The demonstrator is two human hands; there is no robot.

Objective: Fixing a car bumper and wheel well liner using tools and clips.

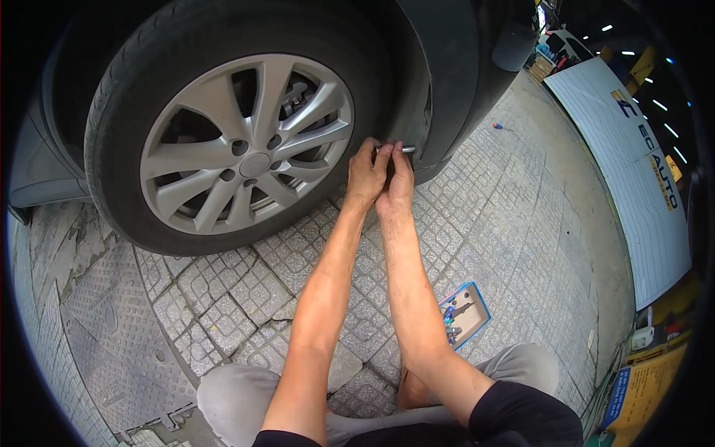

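Note:
Both my hands meet beside the rear of the car's wheel arch, just right of the tire (112, 149) and its silver alloy wheel (257, 165). A short shiny metal cylinder (408, 149) pokes out to the right from between my fingers; its exact kind is hard to make out. My left hand (364, 177) has its fingers curled in at the cylinder's left end, mostly hidden. Pressed close against it, my right hand (398, 180) pinches the cylinder between thumb and fingers. The dark bumper edge (433, 165) lies just beyond the cylinder's tip.
A shallow blue-edged box (471, 326) with small tools and parts sits on the paving right of my right forearm. Farther off lies a red-and-blue screwdriver (499, 126). A metal ground cover (112, 320) is at left; a white panel (625, 156) stands along the right.

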